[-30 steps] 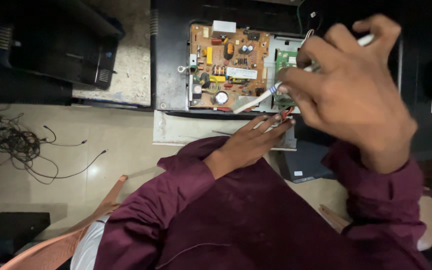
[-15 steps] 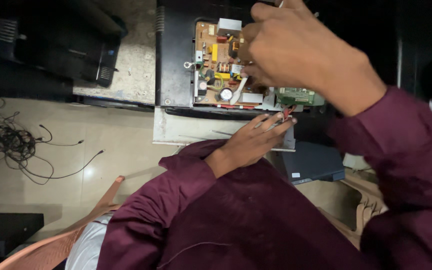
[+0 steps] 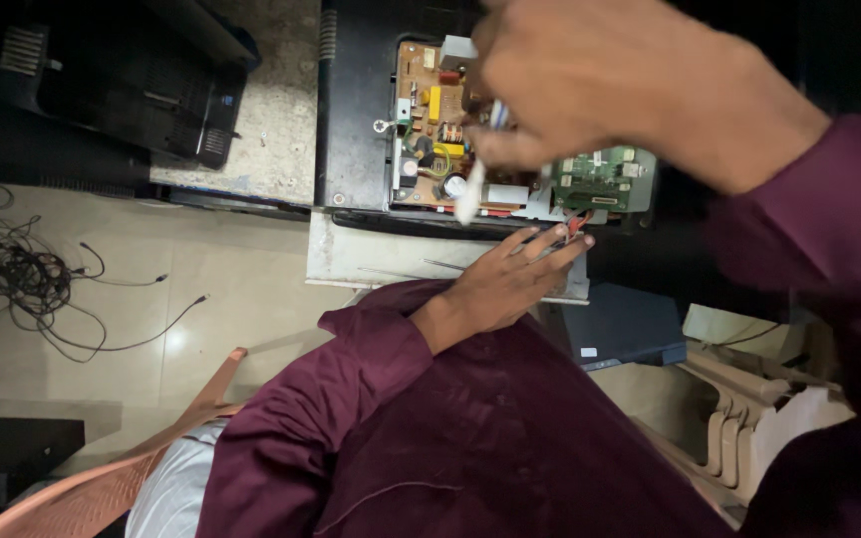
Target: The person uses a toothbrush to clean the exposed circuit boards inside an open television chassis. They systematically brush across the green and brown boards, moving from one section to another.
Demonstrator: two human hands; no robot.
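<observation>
An opened black device [image 3: 356, 120] lies on a pale slab, with a brown circuit board [image 3: 429, 110] and a smaller green board [image 3: 600, 179] exposed. My right hand [image 3: 610, 85], blurred and close to the camera, hovers over the boards and grips a white and blue brush [image 3: 470, 194]. The brush's white end points down at the lower edge of the brown board. My left hand [image 3: 510, 279] rests flat on the slab's front edge, its fingertips touching red wires just below the green board. Both sleeves are maroon.
Another black machine [image 3: 122, 90] sits at the upper left. A tangle of black cables [image 3: 22, 279] lies on the tiled floor at left. An orange plastic chair [image 3: 102, 488] is at the lower left, stacked beige chairs [image 3: 749, 418] at the right, and a dark box [image 3: 620, 324] under the slab.
My right hand has swung left with the brush, from beside the green board to over the brown board. My left hand has stayed in place.
</observation>
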